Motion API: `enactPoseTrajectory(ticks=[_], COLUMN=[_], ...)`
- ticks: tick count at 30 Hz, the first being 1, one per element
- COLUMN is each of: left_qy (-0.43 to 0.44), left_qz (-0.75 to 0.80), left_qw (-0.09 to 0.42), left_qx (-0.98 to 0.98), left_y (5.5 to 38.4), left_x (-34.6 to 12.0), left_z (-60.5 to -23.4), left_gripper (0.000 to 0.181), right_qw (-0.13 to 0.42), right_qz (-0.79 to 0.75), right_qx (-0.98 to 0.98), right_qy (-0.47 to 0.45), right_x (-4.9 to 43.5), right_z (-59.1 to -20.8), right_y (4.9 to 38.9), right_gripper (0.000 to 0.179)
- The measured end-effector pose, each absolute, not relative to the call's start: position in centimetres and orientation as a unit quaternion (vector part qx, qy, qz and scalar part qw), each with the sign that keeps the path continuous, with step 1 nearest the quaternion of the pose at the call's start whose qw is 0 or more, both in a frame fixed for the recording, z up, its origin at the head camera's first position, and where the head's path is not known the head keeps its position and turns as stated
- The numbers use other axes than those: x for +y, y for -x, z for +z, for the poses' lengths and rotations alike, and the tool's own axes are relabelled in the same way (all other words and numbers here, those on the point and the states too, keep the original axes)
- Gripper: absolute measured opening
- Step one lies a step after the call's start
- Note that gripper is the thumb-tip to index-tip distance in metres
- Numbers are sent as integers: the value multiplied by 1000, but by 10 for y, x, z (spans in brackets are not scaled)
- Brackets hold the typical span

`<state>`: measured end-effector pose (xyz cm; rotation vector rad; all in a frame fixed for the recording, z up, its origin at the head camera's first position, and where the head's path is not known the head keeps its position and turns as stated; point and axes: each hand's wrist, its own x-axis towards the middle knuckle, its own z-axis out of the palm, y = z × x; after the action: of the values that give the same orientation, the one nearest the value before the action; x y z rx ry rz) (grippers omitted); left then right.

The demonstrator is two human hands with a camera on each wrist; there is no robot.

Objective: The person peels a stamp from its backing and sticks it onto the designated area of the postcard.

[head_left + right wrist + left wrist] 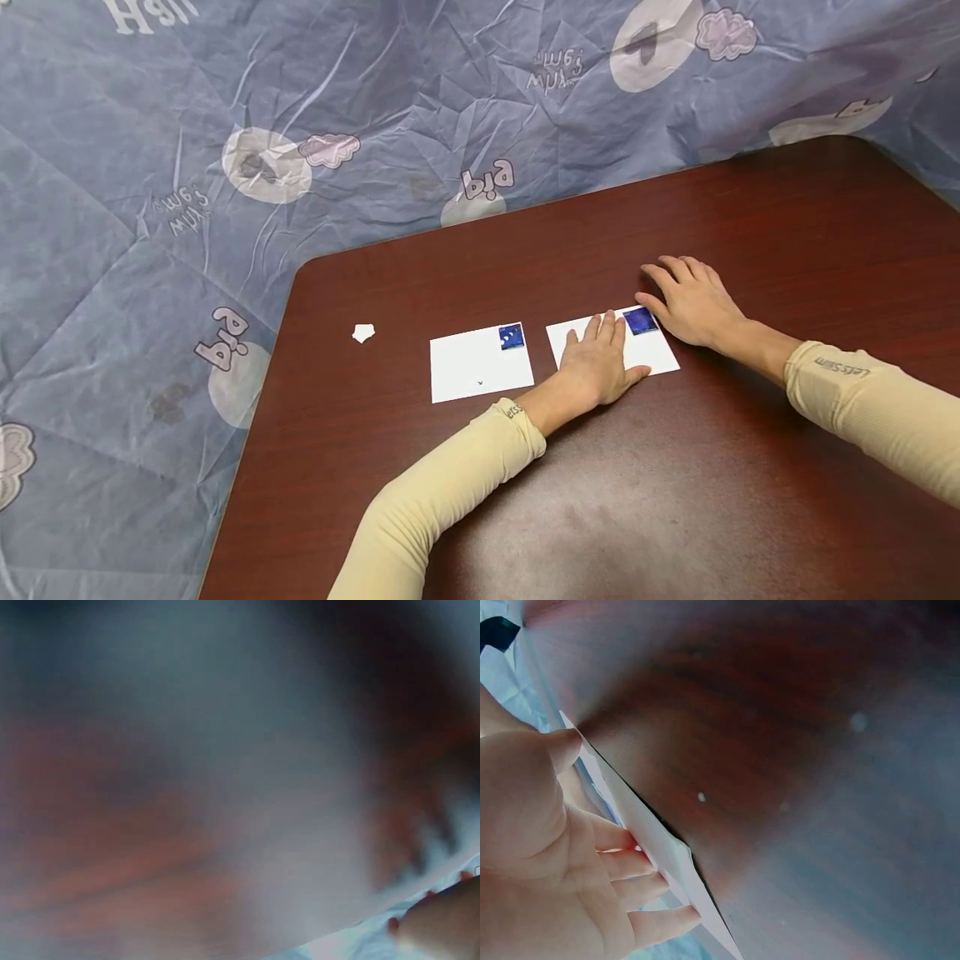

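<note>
Two white envelopes lie side by side on the table. My left hand (pixel 596 367) rests with straight fingers across the right envelope (pixel 658 355), covering part of its middle. A dark blue stamp (pixel 641 321) sits at that envelope's upper right corner. Beside this corner is my right hand (pixel 693 304), fingers spread over the table and thumb at the envelope's edge. In the left wrist view, the fingers reach along the thin envelope (pixel 649 829), seen edge-on. The right wrist view is mostly blurred, with my right hand (pixel 450 919) in its lower right corner.
The other envelope (pixel 468 371) lies to the left, bearing a blue stamp (pixel 511 336) with pale moon shapes and a small dark mark near its lower edge. A small white paper piece (pixel 363 332) lies farther left. A patterned blue-grey cloth (pixel 405 108) hangs behind the brown table (pixel 337 467).
</note>
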<state>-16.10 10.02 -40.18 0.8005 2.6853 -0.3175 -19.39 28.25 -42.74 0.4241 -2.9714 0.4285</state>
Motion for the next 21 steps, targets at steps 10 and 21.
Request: enactPoseTrajectory(ticks=[10, 21], left_qy=[-279, -283], left_qz=[-119, -110], left_qw=[172, 189], left_qx=[937, 934], left_y=[162, 164], left_x=[99, 98], left_z=[-402, -399], left_gripper=[79, 78], right_qw=[83, 87], right_qz=[138, 129], right_qx=[-949, -941], right_qy=[-270, -300], right_x=[308, 314], right_z=[-439, -439], right_y=[180, 179], right_gripper=[55, 59])
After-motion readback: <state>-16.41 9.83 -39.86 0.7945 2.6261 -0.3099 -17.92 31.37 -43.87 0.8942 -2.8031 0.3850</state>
